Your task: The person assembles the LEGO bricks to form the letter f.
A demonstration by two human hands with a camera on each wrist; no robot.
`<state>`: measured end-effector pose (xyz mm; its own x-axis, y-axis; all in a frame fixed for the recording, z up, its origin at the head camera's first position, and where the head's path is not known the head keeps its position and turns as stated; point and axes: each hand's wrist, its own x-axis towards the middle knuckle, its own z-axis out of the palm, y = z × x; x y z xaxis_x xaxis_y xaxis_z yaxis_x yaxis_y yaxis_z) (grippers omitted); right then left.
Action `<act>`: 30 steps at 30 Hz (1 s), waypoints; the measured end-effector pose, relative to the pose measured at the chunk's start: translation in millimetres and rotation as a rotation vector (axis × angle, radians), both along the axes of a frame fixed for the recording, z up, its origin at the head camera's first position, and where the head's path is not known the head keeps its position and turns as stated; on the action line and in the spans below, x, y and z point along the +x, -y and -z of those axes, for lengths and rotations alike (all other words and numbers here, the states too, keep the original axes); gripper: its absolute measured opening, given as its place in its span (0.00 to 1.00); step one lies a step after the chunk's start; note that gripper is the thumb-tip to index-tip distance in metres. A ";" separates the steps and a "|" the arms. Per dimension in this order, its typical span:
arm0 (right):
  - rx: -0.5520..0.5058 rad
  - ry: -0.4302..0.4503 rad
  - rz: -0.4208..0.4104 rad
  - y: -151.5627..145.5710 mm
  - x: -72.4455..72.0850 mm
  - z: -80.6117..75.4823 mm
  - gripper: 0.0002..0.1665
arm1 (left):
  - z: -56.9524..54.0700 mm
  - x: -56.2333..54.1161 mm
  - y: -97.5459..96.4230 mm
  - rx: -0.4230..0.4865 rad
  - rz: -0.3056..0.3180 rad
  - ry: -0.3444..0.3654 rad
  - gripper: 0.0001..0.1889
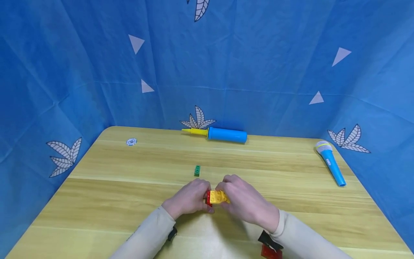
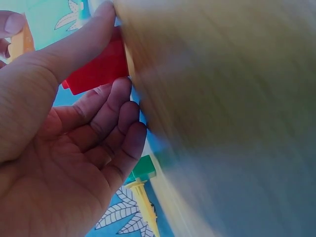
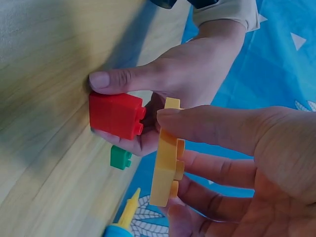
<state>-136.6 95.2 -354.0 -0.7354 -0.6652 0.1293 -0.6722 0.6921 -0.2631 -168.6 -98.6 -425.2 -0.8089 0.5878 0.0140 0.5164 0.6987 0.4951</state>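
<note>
In the middle of the table, my left hand (image 1: 190, 197) grips a red toy building brick (image 3: 114, 114) between thumb and fingers. That brick stands on the tabletop with its studs facing up. My right hand (image 1: 246, 201) pinches a yellow building brick (image 3: 165, 165) by its edges, thumb on one side and fingers on the other. The yellow brick is held apart from the red one, a little above it and to its right. Seen from the head, the yellow brick covers part of the red brick. A small green brick (image 1: 197, 171) lies just beyond my left hand.
A blue and yellow hand pump (image 1: 227, 135) lies along the table's back edge. At the right edge is a blue toy microphone (image 1: 333, 166). A round white-and-blue chip (image 1: 131, 141) lies at the back left. Another red piece (image 1: 271, 252) shows below my right wrist.
</note>
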 end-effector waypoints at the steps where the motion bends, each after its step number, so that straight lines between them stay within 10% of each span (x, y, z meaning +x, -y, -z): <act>1: 0.002 0.002 -0.001 0.5 -1.0 0.6 0.18 | -0.2 0.1 0.0 0.001 0.001 0.000 0.22; 30: 0.031 -0.008 -0.042 16.7 -12.9 9.7 0.15 | -2.8 -0.3 0.5 -0.011 -0.001 0.011 0.22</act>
<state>-149.5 78.5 -363.7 -0.7057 -0.6992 0.1143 -0.7029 0.6709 -0.2363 -168.9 -99.1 -422.4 -0.8097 0.5868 -0.0015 0.5098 0.7047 0.4935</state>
